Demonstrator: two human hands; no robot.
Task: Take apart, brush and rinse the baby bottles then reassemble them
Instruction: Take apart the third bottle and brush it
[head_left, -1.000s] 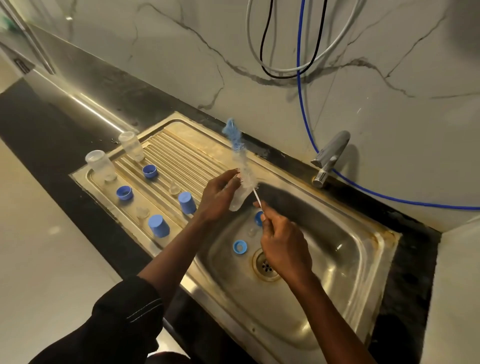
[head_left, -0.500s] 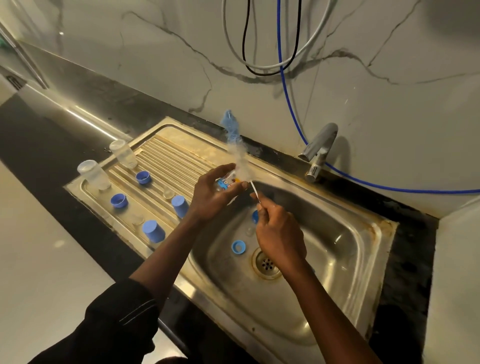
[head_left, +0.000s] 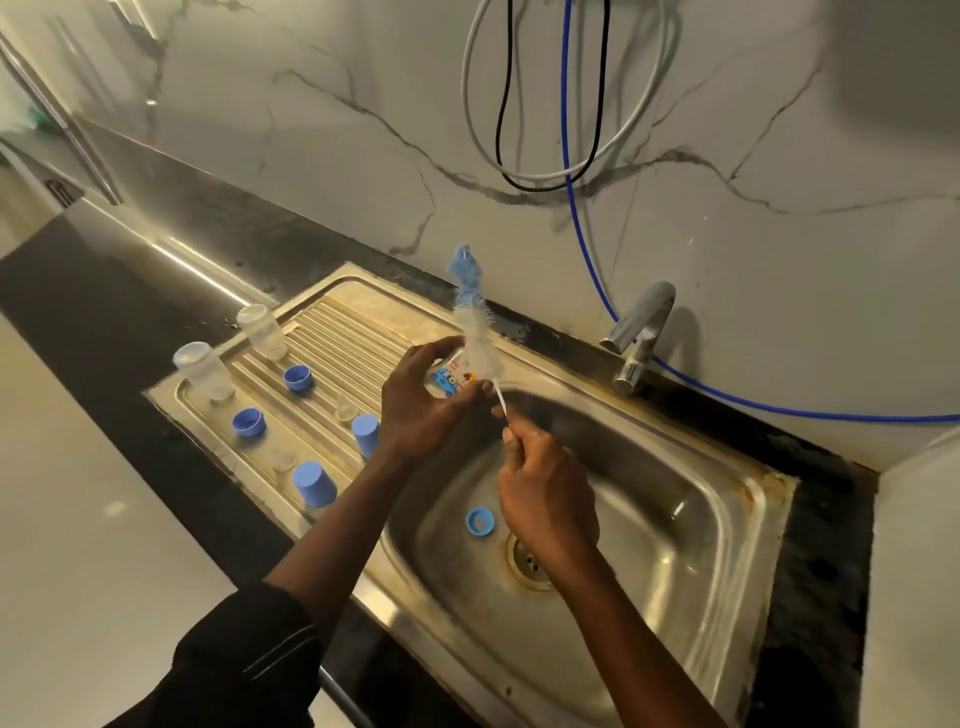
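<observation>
Left hand (head_left: 415, 405) curled shut around a small clear baby bottle (head_left: 451, 378) with a printed colour label, held over the near-left edge of the sink basin (head_left: 675, 519). Thumb on the label side, fingers wrapped behind. Right hand (head_left: 545, 499) pinched closed on the thin white handle of a bottle brush (head_left: 475, 322); handle end hidden inside the fist. Brush slants up and left, white bristles beside and partly overlapping the bottle, blue tip well above it. Cannot tell whether the bristles are inside the bottle or just behind it.

In the basin: one blue ring cap (head_left: 479, 521) lying flat near the drain (head_left: 527, 564), partly behind the right wrist.

On the ribbed drainboard (head_left: 353, 332): two clear bottles standing, far one (head_left: 262, 332) and nearer one (head_left: 202, 371). Two blue rings open side up (head_left: 298, 378) (head_left: 249, 422). Two blue caps upright (head_left: 365, 435) (head_left: 313, 484). Clear teats (head_left: 345, 408), faint. Tap (head_left: 641, 332) at the back right, no water visible. Blue hose (head_left: 584, 234) along the marble wall.
</observation>
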